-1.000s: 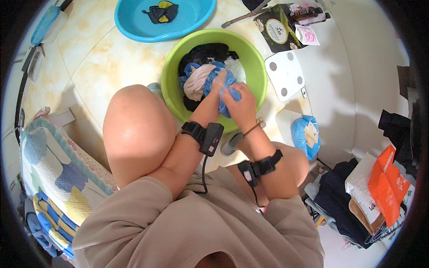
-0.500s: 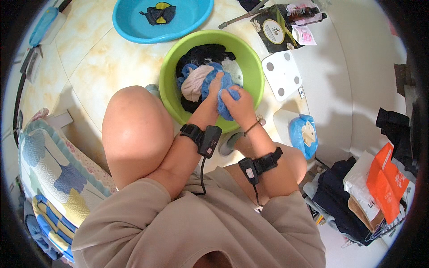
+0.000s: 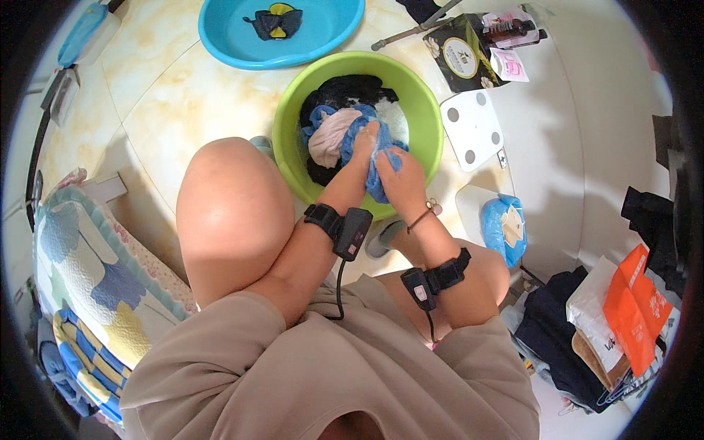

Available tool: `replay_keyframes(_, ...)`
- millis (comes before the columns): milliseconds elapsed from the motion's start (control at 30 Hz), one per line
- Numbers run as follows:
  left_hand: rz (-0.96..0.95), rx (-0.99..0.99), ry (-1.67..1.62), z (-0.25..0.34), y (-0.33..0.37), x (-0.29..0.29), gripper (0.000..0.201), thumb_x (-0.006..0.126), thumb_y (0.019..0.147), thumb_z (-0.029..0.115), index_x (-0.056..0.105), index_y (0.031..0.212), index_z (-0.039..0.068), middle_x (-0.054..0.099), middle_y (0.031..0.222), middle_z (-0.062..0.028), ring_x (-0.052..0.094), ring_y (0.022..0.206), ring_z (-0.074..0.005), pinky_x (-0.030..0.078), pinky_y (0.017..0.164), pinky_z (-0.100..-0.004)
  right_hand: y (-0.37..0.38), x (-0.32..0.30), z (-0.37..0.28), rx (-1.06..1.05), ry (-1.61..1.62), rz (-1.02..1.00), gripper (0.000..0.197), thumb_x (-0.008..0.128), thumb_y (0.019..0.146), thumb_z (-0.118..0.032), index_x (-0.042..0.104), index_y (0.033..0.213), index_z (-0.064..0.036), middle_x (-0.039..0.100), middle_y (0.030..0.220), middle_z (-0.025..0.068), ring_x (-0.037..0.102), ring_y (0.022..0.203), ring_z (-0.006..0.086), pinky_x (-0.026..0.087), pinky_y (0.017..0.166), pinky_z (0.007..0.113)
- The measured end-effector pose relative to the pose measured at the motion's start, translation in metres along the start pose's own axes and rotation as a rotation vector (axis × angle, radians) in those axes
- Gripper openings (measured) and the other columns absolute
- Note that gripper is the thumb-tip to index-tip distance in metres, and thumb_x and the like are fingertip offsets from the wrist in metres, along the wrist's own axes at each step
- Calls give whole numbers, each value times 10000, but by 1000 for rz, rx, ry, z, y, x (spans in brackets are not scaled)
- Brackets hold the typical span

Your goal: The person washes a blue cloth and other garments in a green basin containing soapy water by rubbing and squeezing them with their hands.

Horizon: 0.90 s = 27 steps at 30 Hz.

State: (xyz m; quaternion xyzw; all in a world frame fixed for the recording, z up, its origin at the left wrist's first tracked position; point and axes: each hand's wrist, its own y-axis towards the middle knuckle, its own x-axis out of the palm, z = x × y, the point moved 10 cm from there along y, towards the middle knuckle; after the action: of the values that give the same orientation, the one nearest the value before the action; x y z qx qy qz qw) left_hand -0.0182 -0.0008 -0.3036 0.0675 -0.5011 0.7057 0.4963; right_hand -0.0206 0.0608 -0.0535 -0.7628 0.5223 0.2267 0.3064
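A round green basin (image 3: 429,147) stands on the floor in front of me with wet laundry in it. Both my hands grip a blue cloth garment (image 3: 376,183) over its near right part. My left hand (image 3: 364,143) is closed on the cloth, its fingers mostly buried in the folds. To its right, my right hand (image 3: 402,180) is wrapped round another part of the same cloth. Beside the blue cloth lies a pale pink cloth (image 3: 332,139), with black clothing (image 3: 345,89) around and behind it. Whitish suds (image 3: 392,117) show at the basin's right side.
Beyond stands a blue basin (image 3: 345,44) holding a small black and yellow cloth item (image 3: 277,23). On the right are a black box (image 3: 458,55), a white scale (image 3: 475,130) and a lined bin (image 3: 506,229). A quilt (image 3: 88,249) lies at left, piled clothes (image 3: 554,315) at lower right.
The whole view has shifted slightly, so things sit a little farther right. Both hands keep their hold on the blue cloth, the right hand's grip a little lower.
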Motion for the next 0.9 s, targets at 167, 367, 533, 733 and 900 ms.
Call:
replay_keyframes(167, -33, -22, 47, -5, -46, 97, 291, 442, 896, 315, 555, 906, 47, 572, 859, -69, 556, 742, -175, 463, 644, -321, 20, -43, 48, 32, -38, 164, 388, 571, 784, -330, 603, 946, 22, 604, 910, 246, 576, 854, 397, 451, 769, 407)
replay_keyframes(367, -91, 111, 173, 8, -83, 126, 283, 398, 904, 280, 553, 926, 44, 572, 865, -96, 560, 768, -201, 461, 654, -327, 34, -54, 89, 268, -97, 215, 433, 530, 797, -377, 601, 950, 22, 601, 910, 253, 576, 846, 402, 451, 766, 410)
replay_keyframes(533, 81, -40, -160, 6, -42, 61, 340, 436, 869, 334, 552, 923, 18, 556, 860, -103, 547, 744, -210, 461, 676, -364, 13, -30, 13, 158, -57, 206, 417, 514, 797, -378, 606, 958, -4, 596, 961, 237, 562, 898, 389, 439, 797, 403)
replay_keyframes(733, 40, -152, -171, 31, -81, 112, 360, 453, 865, 368, 557, 958, 36, 582, 892, -115, 576, 772, -237, 478, 692, -367, 10, -52, 31, 178, 41, 231, 507, 508, 798, -428, 581, 995, 33, 587, 982, 252, 557, 915, 389, 433, 807, 407)
replay_keyframes(900, -54, -229, 32, 61, -108, 124, 315, 495, 849, 376, 542, 889, 66, 587, 878, -97, 570, 744, -239, 481, 671, -368, -3, -73, 8, 159, 256, 331, 486, 512, 791, -412, 573, 996, 25, 593, 969, 240, 557, 911, 386, 434, 806, 413)
